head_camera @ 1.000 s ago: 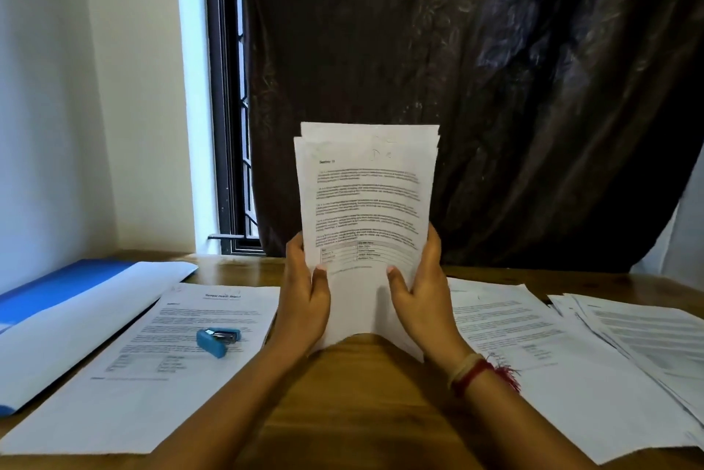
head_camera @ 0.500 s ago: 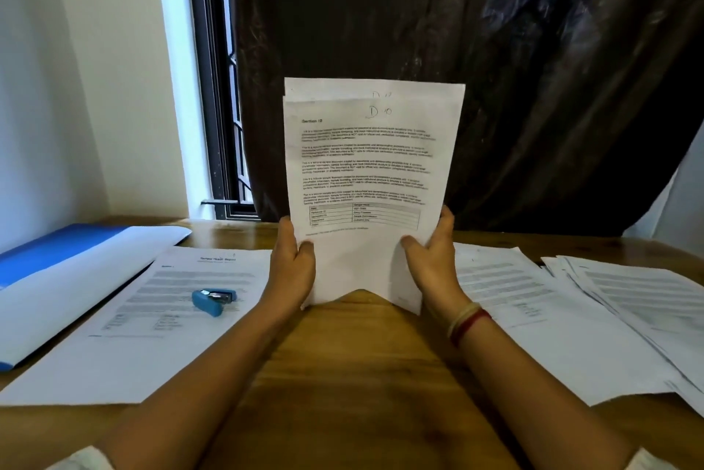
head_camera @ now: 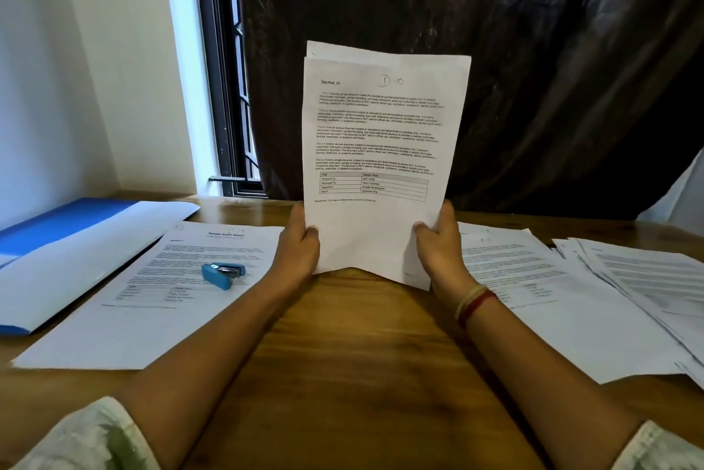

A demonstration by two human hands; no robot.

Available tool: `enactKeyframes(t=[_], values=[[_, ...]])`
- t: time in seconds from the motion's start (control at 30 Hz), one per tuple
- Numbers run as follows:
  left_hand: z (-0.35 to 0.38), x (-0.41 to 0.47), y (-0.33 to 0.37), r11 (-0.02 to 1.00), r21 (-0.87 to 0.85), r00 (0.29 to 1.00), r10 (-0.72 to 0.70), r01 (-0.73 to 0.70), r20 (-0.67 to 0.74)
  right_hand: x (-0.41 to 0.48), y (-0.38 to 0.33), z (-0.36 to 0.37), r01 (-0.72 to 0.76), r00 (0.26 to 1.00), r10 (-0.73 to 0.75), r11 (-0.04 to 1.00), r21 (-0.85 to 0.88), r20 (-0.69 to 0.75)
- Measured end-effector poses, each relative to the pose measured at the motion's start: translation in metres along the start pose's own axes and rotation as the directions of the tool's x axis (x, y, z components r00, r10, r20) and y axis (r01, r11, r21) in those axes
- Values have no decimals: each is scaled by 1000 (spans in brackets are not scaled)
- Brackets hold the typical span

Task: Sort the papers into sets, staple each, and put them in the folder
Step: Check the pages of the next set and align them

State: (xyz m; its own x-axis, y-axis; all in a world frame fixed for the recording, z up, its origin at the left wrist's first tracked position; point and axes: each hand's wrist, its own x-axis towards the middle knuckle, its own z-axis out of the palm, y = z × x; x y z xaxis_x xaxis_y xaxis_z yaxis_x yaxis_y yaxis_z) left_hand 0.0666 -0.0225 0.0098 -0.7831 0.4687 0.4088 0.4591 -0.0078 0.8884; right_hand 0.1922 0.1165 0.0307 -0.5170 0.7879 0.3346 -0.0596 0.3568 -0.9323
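Head view. Centre of frame: a held set of papers (head_camera: 383,134) stands upright above the wooden table (head_camera: 343,363), its lower edge just above the surface. The front sheet is headed "Section 10", with "D-10" handwritten at the top. At least one more sheet shows behind it, offset up and left.

Left hand (head_camera: 299,246) grips the set's lower left edge, thumb on the front. Right hand (head_camera: 442,244) grips the lower right edge, also with its thumb on the front. Red and pale bands (head_camera: 474,303) on the right wrist.

Lower left: a printed report sheet (head_camera: 160,317) lies flat on the table, with a blue stapler (head_camera: 223,273) resting on it. Left edge: the blue folder (head_camera: 57,220) lies open, a white sheet across it.

Right of frame: more printed sheets (head_camera: 552,309) lie flat. Beyond them, at the right edge, is a loosely fanned pile (head_camera: 647,279).

Room: brown wood-grain surface, bare down the middle. A dark curtain (head_camera: 514,50) fills the upper centre and right. Upper left: a dark-framed window (head_camera: 224,88) with bright daylight, beside a pale wall (head_camera: 76,69).
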Motion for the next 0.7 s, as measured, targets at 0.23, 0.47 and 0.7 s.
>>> enactKeyframes(t=[0.23, 0.47, 0.7], values=[[-15, 11, -2, 988, -9, 987, -152, 152, 50, 16, -5, -17, -95, 980, 93, 996, 2, 173], [-3, 7, -8, 935, 219, 939, -313, 278, 142, 27, 9, -28, -277, 946, 257, 957, 84, 199], [3, 7, -12, 896, 355, 894, -367, 266, 257, 41, 27, -32, -438, 898, 435, 878, 191, 62]])
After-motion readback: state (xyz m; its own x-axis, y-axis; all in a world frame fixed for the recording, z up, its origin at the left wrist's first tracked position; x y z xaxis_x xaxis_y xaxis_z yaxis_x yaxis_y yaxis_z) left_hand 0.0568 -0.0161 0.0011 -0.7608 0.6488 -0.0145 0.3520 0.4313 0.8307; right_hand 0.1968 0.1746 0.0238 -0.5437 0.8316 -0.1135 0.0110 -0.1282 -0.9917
